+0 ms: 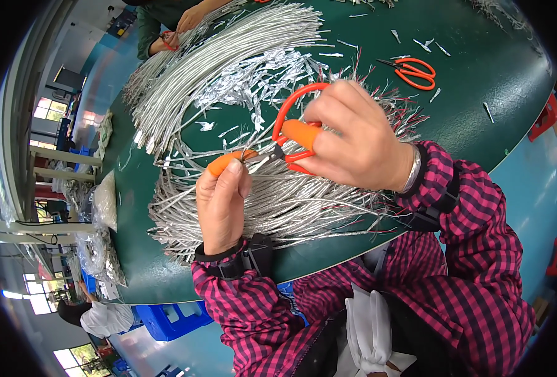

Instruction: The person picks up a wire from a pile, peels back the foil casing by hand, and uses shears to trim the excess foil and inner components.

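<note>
My right hand (pixel 360 135) is closed round red-handled scissors (pixel 285 122), an orange cover on one finger. The blades point left and meet a thin wire end at my left fingertips. My left hand (pixel 223 201), with an orange cover on its index finger, pinches that silvery wire (pixel 246 157) between thumb and finger. Under both hands lies a loose heap of silvery foil-wrapped wires (pixel 278 210), some with red and dark ends showing at the right. Exactly where the blades touch the wire is too small to tell.
A large bundle of silvery wires (pixel 228 60) and a pile of foil scraps (pixel 259 78) lie farther back on the green table (pixel 467 125). Another pair of red-handled scissors (pixel 415 73) rests at the back right among scraps. Another person's hands (pixel 187 22) work at the far left.
</note>
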Available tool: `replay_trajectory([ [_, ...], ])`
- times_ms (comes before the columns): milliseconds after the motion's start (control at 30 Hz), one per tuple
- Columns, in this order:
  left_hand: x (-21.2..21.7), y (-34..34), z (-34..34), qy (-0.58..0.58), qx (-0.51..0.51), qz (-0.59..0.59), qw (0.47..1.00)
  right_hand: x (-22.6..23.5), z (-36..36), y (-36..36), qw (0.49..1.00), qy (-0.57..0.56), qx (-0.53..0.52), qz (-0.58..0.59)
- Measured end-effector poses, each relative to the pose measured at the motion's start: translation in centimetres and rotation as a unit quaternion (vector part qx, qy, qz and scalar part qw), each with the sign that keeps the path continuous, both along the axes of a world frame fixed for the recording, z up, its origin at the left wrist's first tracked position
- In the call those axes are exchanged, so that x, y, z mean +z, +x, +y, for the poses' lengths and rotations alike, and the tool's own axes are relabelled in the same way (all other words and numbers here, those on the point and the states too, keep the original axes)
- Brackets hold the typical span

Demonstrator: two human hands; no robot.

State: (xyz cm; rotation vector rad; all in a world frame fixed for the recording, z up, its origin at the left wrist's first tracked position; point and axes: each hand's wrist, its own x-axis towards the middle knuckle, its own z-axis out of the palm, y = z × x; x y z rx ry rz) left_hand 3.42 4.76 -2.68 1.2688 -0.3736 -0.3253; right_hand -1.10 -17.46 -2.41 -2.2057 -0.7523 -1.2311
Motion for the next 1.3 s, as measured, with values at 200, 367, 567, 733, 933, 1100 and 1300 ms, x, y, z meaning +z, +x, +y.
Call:
replay_trajectory([
  [200, -0.3, 0.3, 0.6, -0.021, -0.023, 0.028, 0.999, 0.0, 0.1, -0.2, 1.0, 0.002, 0.002, 0.009],
  [367, -0.2, 0.4, 0.4, -0.021, -0.05, 0.035, 0.998, -0.2, 0.3, 0.2, 0.991, 0.073, 0.038, 0.102],
  [567, -0.1, 0.5, 0.3, -0.01, -0.064, 0.015, 0.998, -0.4, 0.0, 0.5, 0.98, 0.085, 0.072, 0.167],
  [733, 0.2, 0.4, 0.1, 0.02, -0.068, 0.008, 0.997, 0.1, 0.0, 0.2, 0.994, 0.034, 0.014, 0.103],
  [933, -0.1, 0.5, -0.1, 0.036, -0.078, -0.002, 0.996, -0.2, -0.1, 0.4, 0.98, 0.073, 0.056, 0.174],
  [1100, 0.4, 0.0, -0.6, 0.036, -0.038, 0.014, 0.999, 0.2, -0.1, 0.2, 0.981, 0.058, 0.069, 0.173],
  [1300, 0.4, -0.3, -0.3, 0.017, -0.025, -0.002, 1.0, 0.3, -0.1, 0.0, 0.942, 0.123, 0.099, 0.297],
])
